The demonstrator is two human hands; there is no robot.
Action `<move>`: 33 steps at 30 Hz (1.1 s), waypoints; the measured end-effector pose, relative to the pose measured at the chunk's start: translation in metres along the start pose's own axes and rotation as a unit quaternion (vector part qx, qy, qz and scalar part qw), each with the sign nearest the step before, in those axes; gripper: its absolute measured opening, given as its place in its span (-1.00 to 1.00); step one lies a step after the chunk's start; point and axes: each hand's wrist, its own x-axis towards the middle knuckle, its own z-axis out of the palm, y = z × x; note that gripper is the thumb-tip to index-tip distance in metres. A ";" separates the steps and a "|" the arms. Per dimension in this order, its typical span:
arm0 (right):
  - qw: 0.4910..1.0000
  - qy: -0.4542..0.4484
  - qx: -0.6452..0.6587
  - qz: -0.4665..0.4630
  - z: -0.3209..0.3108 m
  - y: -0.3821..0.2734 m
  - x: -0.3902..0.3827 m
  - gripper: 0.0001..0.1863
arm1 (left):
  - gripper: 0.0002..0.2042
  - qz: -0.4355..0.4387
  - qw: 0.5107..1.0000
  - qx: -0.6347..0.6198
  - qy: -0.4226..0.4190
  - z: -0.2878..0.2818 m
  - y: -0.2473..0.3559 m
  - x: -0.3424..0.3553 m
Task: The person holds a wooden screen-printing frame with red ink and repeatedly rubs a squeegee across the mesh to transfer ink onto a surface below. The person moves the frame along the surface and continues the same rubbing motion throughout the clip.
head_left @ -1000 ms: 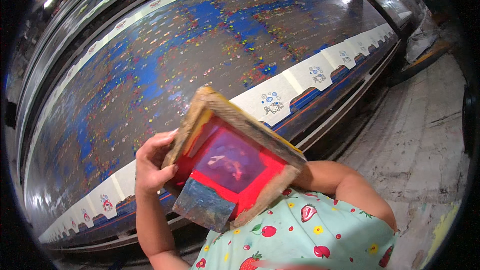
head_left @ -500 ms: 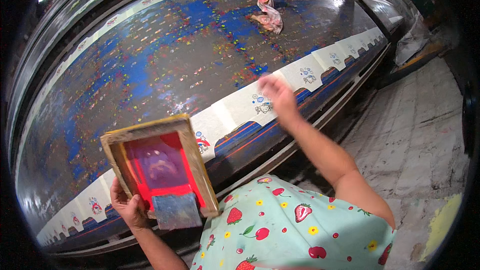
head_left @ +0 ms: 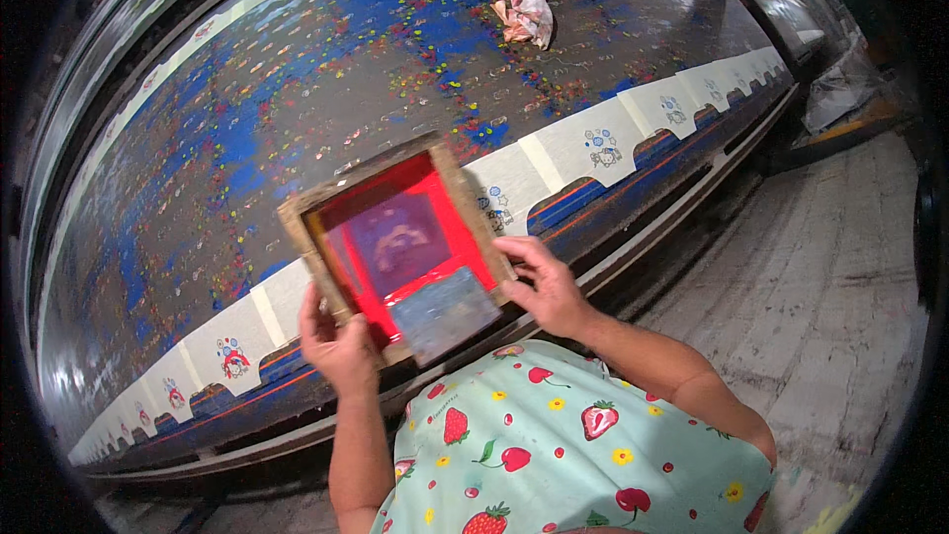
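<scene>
"Gripping what, that left hand (head_left: 341, 346), just below and left of the middle of the picture?"

"A wooden frame (head_left: 457, 193), by its lower left side. The thumb sits on the near face and the fingers wrap the outer edge, clamped on the wood."

"And the right hand (head_left: 547, 289)?"

"It has the opposite side, right of centre. Thumb and fingers close on the rim there, though some fingertips are hidden or blurred."

"So the frame is mid-picture. Level?"

"Turned askew: its top edge climbs toward the right. Inside is a red surface with a purple panel (head_left: 395, 237) in the middle, and a grey-blue flat piece (head_left: 445, 314) lies across the lower end. I can't tell whether the frame touches anything behind it."

"What's behind?"

"A long dark table (head_left: 326, 129), specked with colour and patched with blue, filling the upper left and centre. White pieces (head_left: 593, 148) with small printed figures line its near edge, from lower left to upper right."

"That crumpled thing near the top?"

"A pink-stained cloth (head_left: 528, 2), lying on the table, well apart from both hands. Along the bottom is the person's pale green apron (head_left: 554, 435), patterned with fruit."
</scene>
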 end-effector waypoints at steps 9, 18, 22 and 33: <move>0.994 0.081 -0.076 0.015 -0.105 0.026 -0.013 -0.35 | -0.47 0.043 0.992 0.107 -0.041 0.127 -0.028 -0.037; 0.994 0.048 -0.100 0.011 -0.130 0.021 -0.010 -0.36 | -0.66 0.051 0.983 0.173 -0.033 0.137 -0.035 -0.043; 0.993 0.041 -0.107 -0.011 -0.131 0.024 -0.009 -0.37 | -0.67 0.041 0.981 0.185 -0.030 0.135 -0.040 -0.045; 0.993 0.052 -0.107 -0.006 -0.131 0.027 -0.011 -0.37 | -0.64 0.018 0.981 0.190 -0.033 0.137 -0.044 -0.043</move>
